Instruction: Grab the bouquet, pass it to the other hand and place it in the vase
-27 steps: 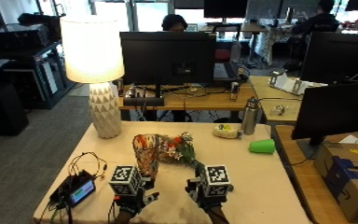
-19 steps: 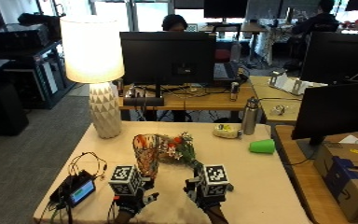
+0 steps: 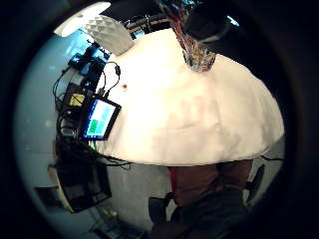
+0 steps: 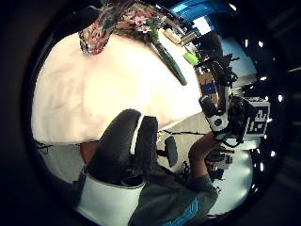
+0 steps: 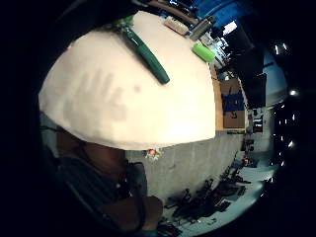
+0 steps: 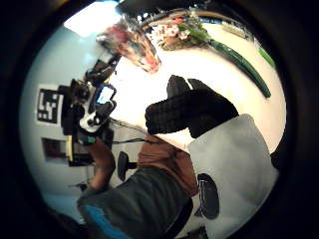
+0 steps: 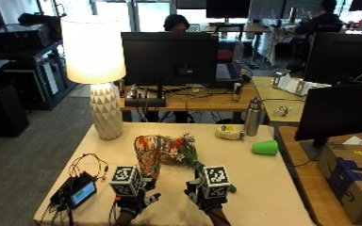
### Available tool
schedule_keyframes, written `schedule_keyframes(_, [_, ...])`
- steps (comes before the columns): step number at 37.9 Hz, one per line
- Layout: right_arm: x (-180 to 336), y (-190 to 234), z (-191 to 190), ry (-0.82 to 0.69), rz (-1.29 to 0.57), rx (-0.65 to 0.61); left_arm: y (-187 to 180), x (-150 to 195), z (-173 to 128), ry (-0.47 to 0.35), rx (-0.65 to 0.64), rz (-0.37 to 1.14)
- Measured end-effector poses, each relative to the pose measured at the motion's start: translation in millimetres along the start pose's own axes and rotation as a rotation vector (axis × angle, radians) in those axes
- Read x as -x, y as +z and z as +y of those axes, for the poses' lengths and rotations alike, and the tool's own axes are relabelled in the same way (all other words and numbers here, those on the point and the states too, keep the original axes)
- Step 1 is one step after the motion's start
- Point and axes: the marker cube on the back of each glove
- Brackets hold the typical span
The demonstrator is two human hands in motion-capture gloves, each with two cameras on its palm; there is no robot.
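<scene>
On the table (image 7: 250, 197), the vase (image 7: 148, 155) stands near the middle, with the bouquet (image 7: 180, 151) lying just right of it, stem toward the near edge. Both hands hover at the near edge, the left hand (image 7: 134, 200) before the vase, the right hand (image 7: 207, 197) by the stem. A lamp (image 7: 101, 75) stands at the far left corner, a tablet (image 7: 80, 193) at the near left corner. A bottle (image 7: 252, 117), tape (image 7: 228, 133) and a cup (image 7: 265, 147) sit toward the far right corner.
</scene>
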Motion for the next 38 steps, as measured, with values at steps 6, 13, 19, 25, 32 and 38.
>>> schedule_keyframes(6, [-5.5, -0.9, -3.0, -0.008, 0.028, -0.002, -4.6, -1.8, 3.8, -0.005, -0.003, 0.014])
schedule_keyframes(13, [-44.1, -19.0, -2.1, 0.04, 0.044, -0.04, -13.7, -0.5, 6.5, -0.011, -0.047, 0.023])
schedule_keyframes(19, [-114.8, -4.0, -28.5, 0.157, -0.012, -0.121, -9.3, -2.6, 5.2, 0.012, -0.056, 0.045])
schedule_keyframes(25, [-139.3, 21.8, -50.8, 0.207, -0.05, -0.109, -4.6, -4.9, 5.1, 0.012, -0.043, 0.063])
schedule_keyframes(32, [-165.9, 81.2, -84.1, 0.271, -0.089, 0.008, -2.1, -1.5, 6.2, 0.002, -0.03, 0.069])
schedule_keyframes(38, [-169.6, 108.8, -92.6, 0.292, -0.093, 0.143, -0.4, 1.1, 4.8, 0.006, -0.039, 0.095])
